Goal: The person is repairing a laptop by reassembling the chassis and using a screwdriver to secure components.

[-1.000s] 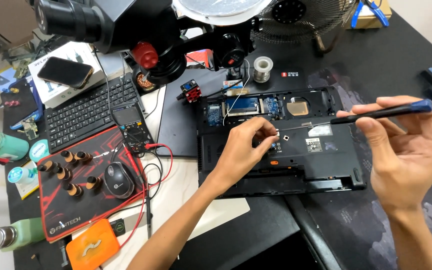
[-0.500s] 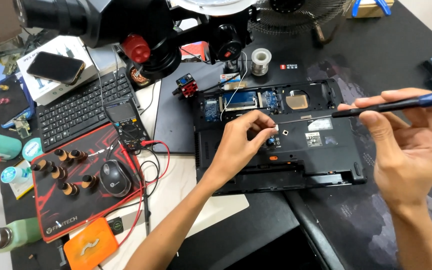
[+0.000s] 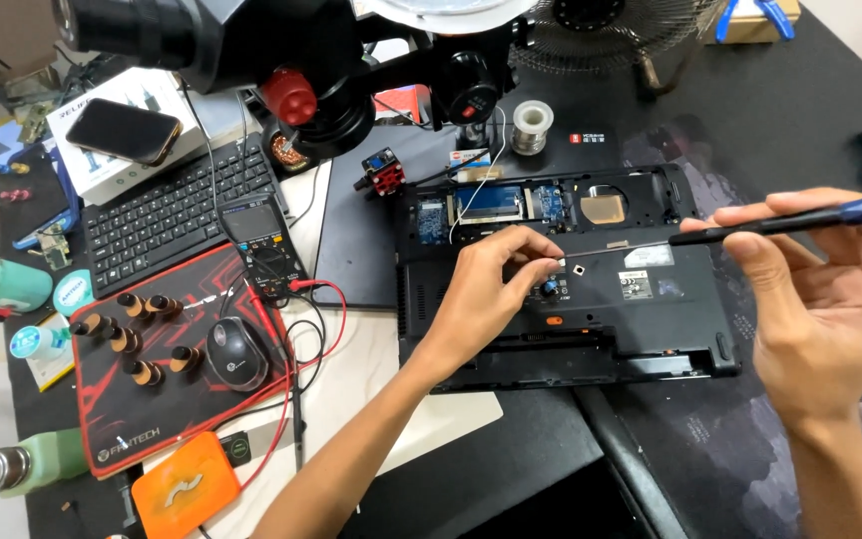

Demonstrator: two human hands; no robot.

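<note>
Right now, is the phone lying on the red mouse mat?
No, the phone lies on a white box behind the keyboard, while the red mat carries a mouse.

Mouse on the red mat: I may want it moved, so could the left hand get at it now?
Probably yes: the left hand rests on the laptop, and only loose red leads cross toward the mouse.

The left hand (image 3: 486, 289) reaches forward with fingertips pinched, while the right hand (image 3: 830, 299) is raised, fingers curled.
</note>
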